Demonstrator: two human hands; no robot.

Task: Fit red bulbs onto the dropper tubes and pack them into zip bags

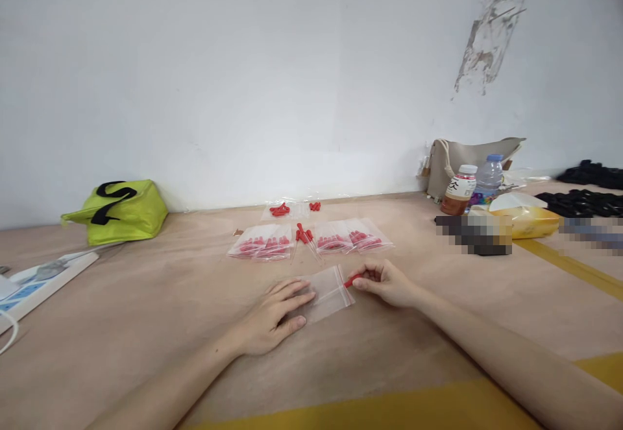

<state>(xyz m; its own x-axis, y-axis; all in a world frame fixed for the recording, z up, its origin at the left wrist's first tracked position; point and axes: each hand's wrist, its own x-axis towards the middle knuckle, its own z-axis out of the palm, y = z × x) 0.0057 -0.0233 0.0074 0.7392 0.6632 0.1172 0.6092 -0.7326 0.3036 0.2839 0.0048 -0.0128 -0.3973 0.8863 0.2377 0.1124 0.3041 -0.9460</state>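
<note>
A clear zip bag (324,297) lies flat on the brown table covering, its zip end with a red line facing right. My left hand (275,313) rests on the bag's left part, fingers spread and pressing lightly. Between the thumb and fingers of my right hand (384,283) is a small red piece (351,280), whose tip is at the bag's mouth; I cannot tell whether it is inside. Beyond the hands, a little pile of red pieces (304,234) with thin clear parts sits between filled zip bags on the left (263,243) and right (353,237).
Farther back, near the wall, more red pieces (280,209) lie on clear plastic. A lime-green bag (126,213) and a white power strip (53,281) are at left. To the right stand a brown drink bottle (459,190), a water bottle (490,174), a grey bag (440,170) and a yellow packet (535,222).
</note>
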